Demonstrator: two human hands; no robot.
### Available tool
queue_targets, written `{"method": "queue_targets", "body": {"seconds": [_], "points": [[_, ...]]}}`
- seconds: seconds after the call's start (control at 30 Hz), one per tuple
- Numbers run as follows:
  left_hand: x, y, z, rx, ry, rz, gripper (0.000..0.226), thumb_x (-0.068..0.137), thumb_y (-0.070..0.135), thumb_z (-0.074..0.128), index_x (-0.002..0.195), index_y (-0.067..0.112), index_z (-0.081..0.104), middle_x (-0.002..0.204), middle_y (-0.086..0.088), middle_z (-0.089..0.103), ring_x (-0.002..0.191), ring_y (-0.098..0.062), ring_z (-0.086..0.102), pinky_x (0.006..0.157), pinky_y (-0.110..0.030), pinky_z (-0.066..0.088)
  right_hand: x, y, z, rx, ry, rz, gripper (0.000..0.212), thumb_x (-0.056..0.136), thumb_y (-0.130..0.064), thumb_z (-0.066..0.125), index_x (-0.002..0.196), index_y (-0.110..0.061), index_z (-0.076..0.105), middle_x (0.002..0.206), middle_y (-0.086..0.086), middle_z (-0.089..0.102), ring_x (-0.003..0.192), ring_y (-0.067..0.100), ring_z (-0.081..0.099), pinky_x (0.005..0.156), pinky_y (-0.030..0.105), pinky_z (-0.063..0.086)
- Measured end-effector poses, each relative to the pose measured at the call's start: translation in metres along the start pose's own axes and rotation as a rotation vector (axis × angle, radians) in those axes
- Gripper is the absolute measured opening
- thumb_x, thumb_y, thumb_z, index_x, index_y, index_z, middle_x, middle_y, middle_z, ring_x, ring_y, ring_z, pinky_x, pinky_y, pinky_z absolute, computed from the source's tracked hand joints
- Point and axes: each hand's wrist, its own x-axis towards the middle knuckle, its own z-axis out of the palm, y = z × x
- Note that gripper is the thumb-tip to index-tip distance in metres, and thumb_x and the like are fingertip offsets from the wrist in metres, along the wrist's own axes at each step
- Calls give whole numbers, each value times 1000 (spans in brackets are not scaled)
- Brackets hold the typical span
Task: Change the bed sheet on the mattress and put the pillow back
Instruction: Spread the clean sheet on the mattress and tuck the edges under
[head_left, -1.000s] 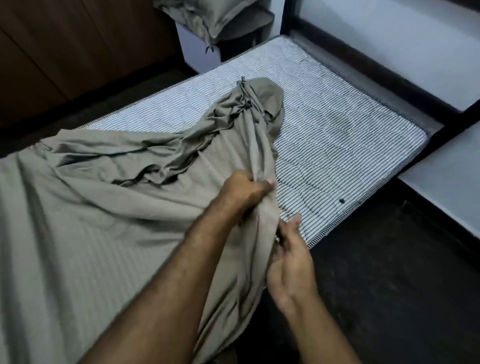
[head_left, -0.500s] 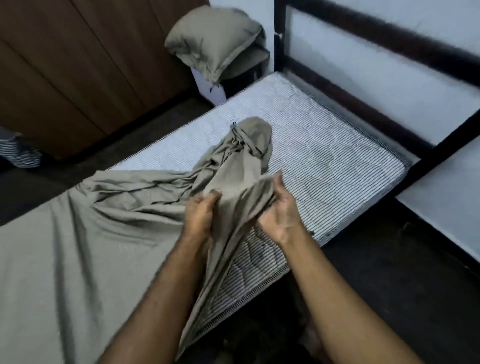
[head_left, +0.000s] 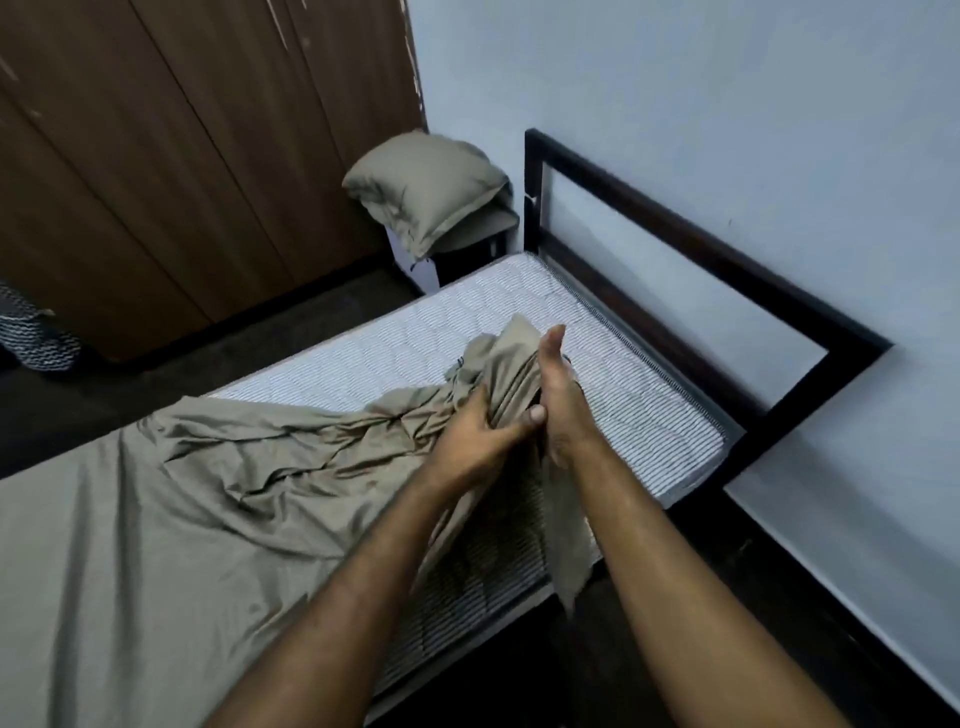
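The sheet (head_left: 171, 519), olive-grey, covers the lower left of the mattress (head_left: 613, 384) and gathers into a creased ridge whose long axis runs from the left centre of the frame up and right to a bunched end at mid-frame, pointing toward the headboard (head_left: 691, 244). The left hand (head_left: 478, 431) grips that bunch, fingers curled into the folds and thumb pressed across them. The right hand (head_left: 558, 395) lies against the right side of the bunch with its fingers straight and pointing up-frame; its palm side is hidden, so whether it pinches any cloth cannot be told. A flap of sheet hangs down over the near mattress edge between the forearms. The upper right part of the striped mattress is bare. The pillow (head_left: 431, 192), in a matching cover, sits off the bed at upper centre, in the corner between the wardrobe (head_left: 182, 156) and the wall (head_left: 727, 104), on something mostly hidden.
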Motion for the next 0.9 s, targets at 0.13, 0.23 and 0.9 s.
{"method": "queue_targets", "body": {"seconds": [0.13,0.23,0.9], "points": [[49,21,-22,321,186,144,21,64,31,67,84,31,60,72,16,65,80,-16,67,65,-24,47,42,-33,-18,76,59,-27,98,70,-93,49,111,-8,75,114,16,74,112,30,70,103,48,51],[77,43,-28,336,309,136,24,64,32,55,87,29,64,67,8,67,70,-21,65,61,-36,51,67,-59,-11,166,104,-59,84,84,-82,41,112,-10,74,117,16,73,112,26,69,98,41,52],[158,100,-27,-718,-79,-139,9,96,9,59,102,4,63,77,-8,62,61,-13,59,58,-23,51,263,-150,25,-107,-207,253,11,85,-16,61,85,-6,57,65,10,59,58,23,60,61,28,57]]}}
